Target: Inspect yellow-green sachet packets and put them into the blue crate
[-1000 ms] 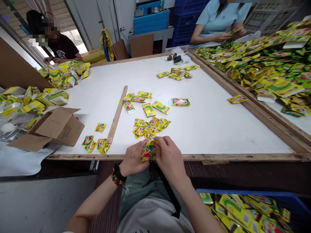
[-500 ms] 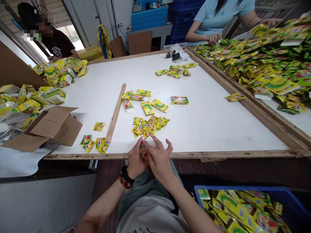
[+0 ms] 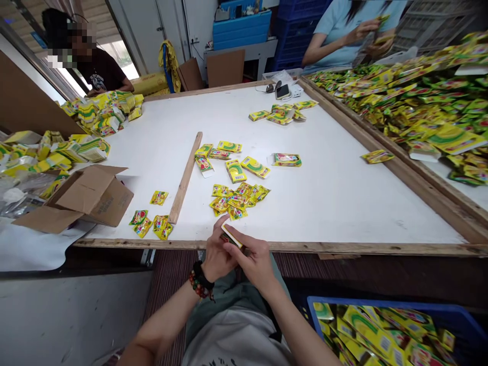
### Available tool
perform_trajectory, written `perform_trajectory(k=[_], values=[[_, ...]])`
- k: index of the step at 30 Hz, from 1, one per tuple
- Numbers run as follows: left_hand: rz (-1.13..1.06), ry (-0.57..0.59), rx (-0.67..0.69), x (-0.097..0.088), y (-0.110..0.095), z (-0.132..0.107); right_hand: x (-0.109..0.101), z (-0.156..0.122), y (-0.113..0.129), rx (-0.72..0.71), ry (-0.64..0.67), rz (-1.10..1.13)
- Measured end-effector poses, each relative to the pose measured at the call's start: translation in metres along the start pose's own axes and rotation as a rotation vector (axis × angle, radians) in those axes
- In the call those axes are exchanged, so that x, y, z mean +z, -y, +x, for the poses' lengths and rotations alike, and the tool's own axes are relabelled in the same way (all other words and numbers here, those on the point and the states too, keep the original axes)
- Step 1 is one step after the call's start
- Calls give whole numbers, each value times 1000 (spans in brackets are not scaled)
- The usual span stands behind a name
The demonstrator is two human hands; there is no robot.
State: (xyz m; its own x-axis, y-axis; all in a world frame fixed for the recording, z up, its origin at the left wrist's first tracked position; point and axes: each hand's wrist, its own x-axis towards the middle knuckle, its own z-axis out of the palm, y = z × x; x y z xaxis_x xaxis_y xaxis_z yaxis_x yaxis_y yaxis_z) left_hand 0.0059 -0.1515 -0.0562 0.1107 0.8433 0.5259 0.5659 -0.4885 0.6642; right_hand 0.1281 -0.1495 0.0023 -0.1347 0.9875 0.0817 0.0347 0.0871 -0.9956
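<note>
My left hand (image 3: 217, 256) and my right hand (image 3: 253, 262) meet just over the near wooden edge of the white table (image 3: 324, 203). Between them is a small yellow packet (image 3: 232, 236) with a white edge, pinched by the fingers of both hands. Its printed face is mostly hidden. Just beyond my fingertips lies a loose heap of small yellow sachets (image 3: 236, 201). Several larger yellow-green packets (image 3: 236, 170) lie further up the table. A dark beaded bracelet (image 3: 200, 280) circles my left wrist.
A wooden slat (image 3: 185, 178) lies on the table, left of the sachets. An open cardboard box (image 3: 91, 195) sits at the left edge. A blue crate (image 3: 450, 317) of packets stands low at right. A large packet pile (image 3: 412, 107) fills the right. Two co-workers sit beyond.
My hands have gone from cupping a bundle of packets to pinching one thin packet edge-on, with its white edge showing. The co-worker at the far right has raised both hands.
</note>
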Motion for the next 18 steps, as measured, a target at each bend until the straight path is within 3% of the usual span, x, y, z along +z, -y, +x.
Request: perform_trajectory(k=[3, 7, 15, 18], values=[[30, 27, -84, -1, -4, 0, 5, 0, -1, -70, -96, -99], [62, 125, -230, 1, -4, 1, 7, 4, -7, 13, -107, -102], [95, 73, -250, 3, -6, 4, 3, 14, -4, 132, -76, 79], [104, 30, -226, 4, 0, 1, 5, 10, -4, -17, -44, -111]])
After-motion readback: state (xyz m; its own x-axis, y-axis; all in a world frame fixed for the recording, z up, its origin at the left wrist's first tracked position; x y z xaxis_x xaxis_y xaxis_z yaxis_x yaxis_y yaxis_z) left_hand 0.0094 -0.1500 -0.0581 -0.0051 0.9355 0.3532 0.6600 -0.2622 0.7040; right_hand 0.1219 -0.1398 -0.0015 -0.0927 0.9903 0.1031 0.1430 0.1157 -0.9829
